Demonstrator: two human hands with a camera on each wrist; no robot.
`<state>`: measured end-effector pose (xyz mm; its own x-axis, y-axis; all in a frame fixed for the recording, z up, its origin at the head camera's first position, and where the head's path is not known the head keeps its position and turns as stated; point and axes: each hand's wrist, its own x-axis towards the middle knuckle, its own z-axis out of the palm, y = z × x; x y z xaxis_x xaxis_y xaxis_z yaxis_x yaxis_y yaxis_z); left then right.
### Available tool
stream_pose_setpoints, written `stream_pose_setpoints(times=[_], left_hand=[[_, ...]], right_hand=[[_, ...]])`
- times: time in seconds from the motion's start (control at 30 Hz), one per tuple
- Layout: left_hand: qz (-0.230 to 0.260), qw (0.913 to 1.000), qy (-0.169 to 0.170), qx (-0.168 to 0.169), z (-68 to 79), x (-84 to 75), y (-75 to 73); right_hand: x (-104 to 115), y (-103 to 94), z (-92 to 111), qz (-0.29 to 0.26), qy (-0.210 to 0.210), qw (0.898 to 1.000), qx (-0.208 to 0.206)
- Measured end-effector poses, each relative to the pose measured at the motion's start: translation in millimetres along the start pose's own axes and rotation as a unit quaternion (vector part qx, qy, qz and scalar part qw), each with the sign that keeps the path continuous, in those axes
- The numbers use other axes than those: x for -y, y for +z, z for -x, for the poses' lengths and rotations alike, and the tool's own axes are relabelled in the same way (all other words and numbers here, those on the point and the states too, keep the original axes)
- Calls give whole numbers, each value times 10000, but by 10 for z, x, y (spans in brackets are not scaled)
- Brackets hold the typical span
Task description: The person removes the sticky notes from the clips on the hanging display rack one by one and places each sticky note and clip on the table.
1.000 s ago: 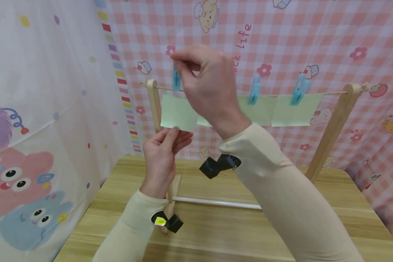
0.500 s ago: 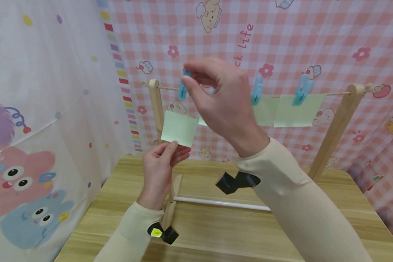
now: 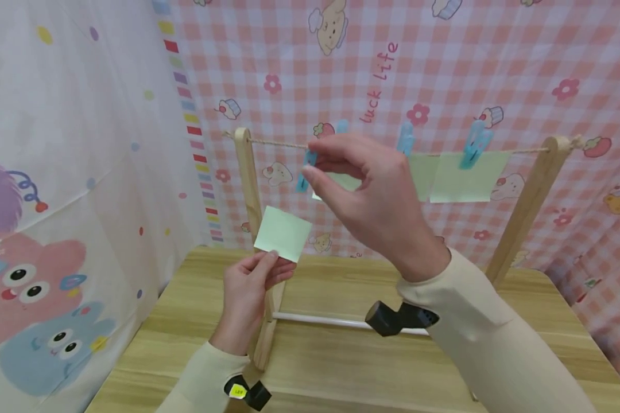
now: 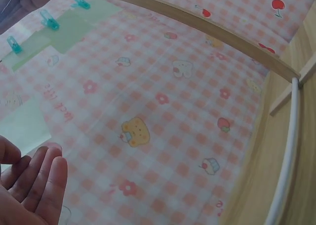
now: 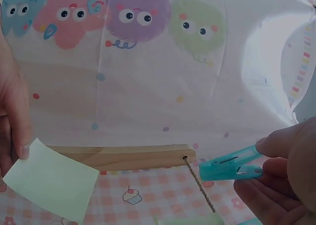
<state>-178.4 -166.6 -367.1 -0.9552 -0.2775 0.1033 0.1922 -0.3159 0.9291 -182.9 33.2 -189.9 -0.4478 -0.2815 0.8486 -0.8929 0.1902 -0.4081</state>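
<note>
My left hand [image 3: 248, 292] pinches the lower edge of a pale green sticky note [image 3: 283, 232] between thumb and fingers, in front of the left post. Up and to the right, my right hand [image 3: 374, 198] pinches a blue clothespin [image 3: 303, 176] by its handles; the right wrist view shows the clothespin [image 5: 229, 166] apart from the rope and with nothing in its tip. Behind runs a rope [image 3: 279, 143]. Several green notes hang there, such as the rightmost note [image 3: 467, 183] under its clothespin [image 3: 475, 146]. My right hand partly hides the middle notes.
The rope is strung between a left wooden post [image 3: 249, 178] and a right wooden post [image 3: 527, 206]. A white rod [image 3: 322, 319] joins their feet on the wooden table [image 3: 310, 373]. A checked cloth [image 3: 341, 74] hangs close behind.
The note in my left hand has come down from the rope and tilted. My right hand has moved right and down with the clothespin, which has left the rope.
</note>
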Motion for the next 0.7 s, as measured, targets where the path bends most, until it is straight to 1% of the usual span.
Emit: stream_pose_setpoints(times=[0.17, 0.33, 0.53, 0.7], left_hand=[[-138, 9995, -269, -104, 46, 109, -103], [-240, 9987, -418, -143, 93, 216, -187], [-296, 9972, -676, -134, 158, 373, -272], [-447, 9945, -938, -132, 232, 499, -340]], right_hand=[[-47, -59, 164, 39, 125, 9999, 106], [-110, -118, 340, 139, 165, 9996, 192], [-220, -186, 523, 386, 105, 9987, 301], [-304, -249, 653, 332, 19, 9988, 357]])
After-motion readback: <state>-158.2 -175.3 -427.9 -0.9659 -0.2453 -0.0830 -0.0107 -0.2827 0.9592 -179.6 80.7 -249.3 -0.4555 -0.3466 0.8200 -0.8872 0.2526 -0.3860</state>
